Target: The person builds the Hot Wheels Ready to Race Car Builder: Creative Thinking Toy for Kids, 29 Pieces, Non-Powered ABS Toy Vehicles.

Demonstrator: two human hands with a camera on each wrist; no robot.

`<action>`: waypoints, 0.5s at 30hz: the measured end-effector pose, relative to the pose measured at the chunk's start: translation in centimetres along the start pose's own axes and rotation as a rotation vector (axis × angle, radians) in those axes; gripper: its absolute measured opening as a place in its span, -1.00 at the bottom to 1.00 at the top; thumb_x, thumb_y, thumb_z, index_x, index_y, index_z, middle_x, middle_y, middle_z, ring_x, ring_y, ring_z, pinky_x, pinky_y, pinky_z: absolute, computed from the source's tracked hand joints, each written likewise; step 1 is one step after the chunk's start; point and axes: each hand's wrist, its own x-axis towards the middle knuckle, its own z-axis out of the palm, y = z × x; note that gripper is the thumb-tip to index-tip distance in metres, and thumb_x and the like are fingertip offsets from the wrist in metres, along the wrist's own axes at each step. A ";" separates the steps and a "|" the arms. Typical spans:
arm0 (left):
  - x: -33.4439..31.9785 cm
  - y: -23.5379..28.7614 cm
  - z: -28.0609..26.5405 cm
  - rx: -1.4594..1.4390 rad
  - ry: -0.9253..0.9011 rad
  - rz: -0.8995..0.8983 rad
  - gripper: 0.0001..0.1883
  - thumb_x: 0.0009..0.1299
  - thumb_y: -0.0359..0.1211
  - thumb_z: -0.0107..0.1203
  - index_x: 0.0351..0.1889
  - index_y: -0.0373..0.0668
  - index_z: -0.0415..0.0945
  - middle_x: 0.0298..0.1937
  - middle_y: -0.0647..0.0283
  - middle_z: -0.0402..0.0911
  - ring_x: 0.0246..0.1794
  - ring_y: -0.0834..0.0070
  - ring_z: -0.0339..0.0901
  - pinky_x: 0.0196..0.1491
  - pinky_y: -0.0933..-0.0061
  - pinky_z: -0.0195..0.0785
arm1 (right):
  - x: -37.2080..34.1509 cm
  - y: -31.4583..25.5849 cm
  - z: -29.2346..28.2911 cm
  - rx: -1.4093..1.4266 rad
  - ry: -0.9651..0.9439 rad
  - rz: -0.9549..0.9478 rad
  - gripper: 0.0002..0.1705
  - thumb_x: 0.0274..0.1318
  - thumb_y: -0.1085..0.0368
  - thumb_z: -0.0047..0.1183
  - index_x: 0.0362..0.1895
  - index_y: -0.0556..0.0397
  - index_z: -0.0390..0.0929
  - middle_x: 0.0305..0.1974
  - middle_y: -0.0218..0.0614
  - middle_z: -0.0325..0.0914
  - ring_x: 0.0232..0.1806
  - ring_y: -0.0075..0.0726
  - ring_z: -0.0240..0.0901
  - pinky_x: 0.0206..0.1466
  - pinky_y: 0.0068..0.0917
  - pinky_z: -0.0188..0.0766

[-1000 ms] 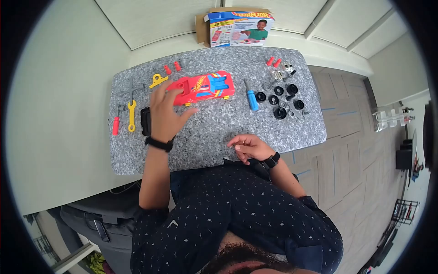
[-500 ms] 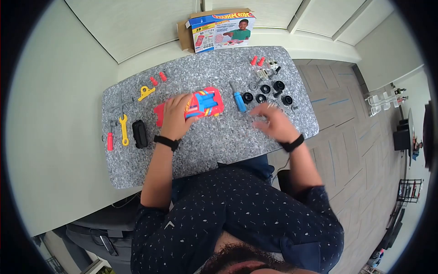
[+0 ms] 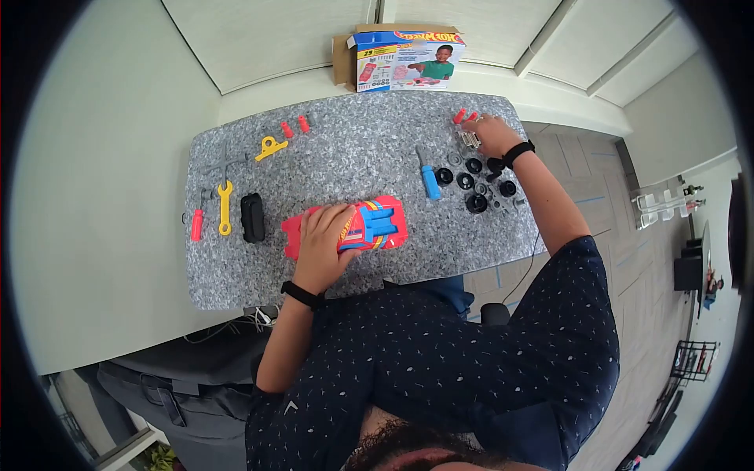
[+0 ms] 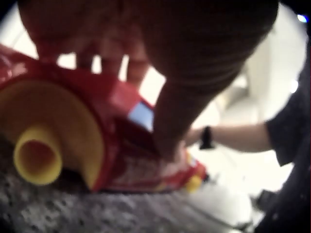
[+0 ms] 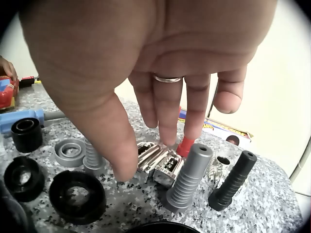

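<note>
A red toy car [image 3: 390,222] with blue and yellow trim lies near the table's front edge. My left hand [image 3: 320,239] grips it from above, with the thumb along the near side and the fingers across the top. In the left wrist view a yellow wheel stub [image 4: 38,155] juts from the car's side. Over the far right of the table, my right hand [image 3: 498,137] reaches down with fingers extended. Its thumb and fingertips are right around a chrome engine-like piece [image 5: 167,167], beside a grey ribbed peg [image 5: 188,178] and a red piece [image 5: 185,147].
Black wheels [image 3: 476,203] and grey rings lie by a blue-handled screwdriver [image 3: 430,182]. On the left are a yellow wrench [image 3: 225,208], a black case [image 3: 252,217], a red-handled tool [image 3: 196,225] and a yellow clip-shaped part [image 3: 271,147]. A box [image 3: 408,61] stands behind the table.
My left hand has taken hold of the car and drawn it toward the front edge. My right hand has swung from the front edge out to the parts at the far right.
</note>
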 end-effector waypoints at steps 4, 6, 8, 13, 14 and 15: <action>-0.2 0.0 0.1 -0.007 0.000 0.000 -0.06 0.23 -0.21 0.62 0.63 -0.11 0.50 0.59 0.14 0.55 0.67 -0.01 0.37 0.79 -0.31 -0.06 | 0.9 0.2 0.6 -0.002 -0.004 -0.006 -0.26 0.12 0.39 0.48 0.43 -0.24 0.69 0.19 -0.05 0.79 0.41 0.19 0.62 0.47 0.18 0.54; -0.1 0.0 0.1 -0.006 -0.009 0.000 -0.06 0.23 -0.21 0.62 0.63 -0.11 0.51 0.59 0.14 0.55 0.66 -0.01 0.37 0.79 -0.31 -0.06 | 0.7 0.3 0.5 0.019 0.000 -0.014 -0.30 0.13 0.38 0.47 0.41 -0.23 0.70 0.18 -0.06 0.80 0.39 0.20 0.63 0.46 0.17 0.54; 0.0 -0.1 0.0 -0.009 -0.011 0.003 -0.06 0.23 -0.21 0.61 0.62 -0.11 0.51 0.59 0.14 0.55 0.66 -0.01 0.37 0.79 -0.30 -0.06 | -0.1 -0.4 -2.1 0.060 0.019 0.031 -0.29 0.14 0.37 0.46 0.42 -0.23 0.70 0.18 -0.09 0.80 0.39 0.19 0.63 0.45 0.18 0.55; 0.2 -0.1 -0.1 -0.015 0.002 0.025 -0.09 0.25 -0.17 0.61 0.61 -0.12 0.53 0.58 0.09 0.56 0.61 -0.07 0.41 0.76 -0.27 0.02 | -4.0 -2.1 -8.0 0.427 0.461 -0.108 -0.34 0.18 0.29 0.49 0.41 -0.22 0.73 0.12 -0.23 0.83 0.20 -0.03 0.71 0.28 -0.04 0.63; 0.2 -0.1 -0.2 -0.019 0.001 0.022 -0.09 0.25 -0.17 0.61 0.61 -0.12 0.53 0.58 0.09 0.56 0.61 -0.07 0.41 0.76 -0.27 0.02 | -5.9 -5.3 -10.4 0.579 0.449 -0.079 -0.35 0.19 0.27 0.50 0.40 -0.21 0.75 0.11 -0.27 0.83 0.14 -0.10 0.73 0.22 -0.11 0.64; 0.2 -0.1 -0.3 -0.022 0.000 0.020 -0.09 0.25 -0.17 0.60 0.61 -0.12 0.53 0.57 0.09 0.56 0.60 -0.07 0.41 0.76 -0.26 0.02 | -7.4 -8.5 -11.4 0.730 0.435 -0.048 -0.37 0.20 0.25 0.51 0.39 -0.20 0.76 0.10 -0.30 0.84 0.08 -0.17 0.74 0.17 -0.18 0.65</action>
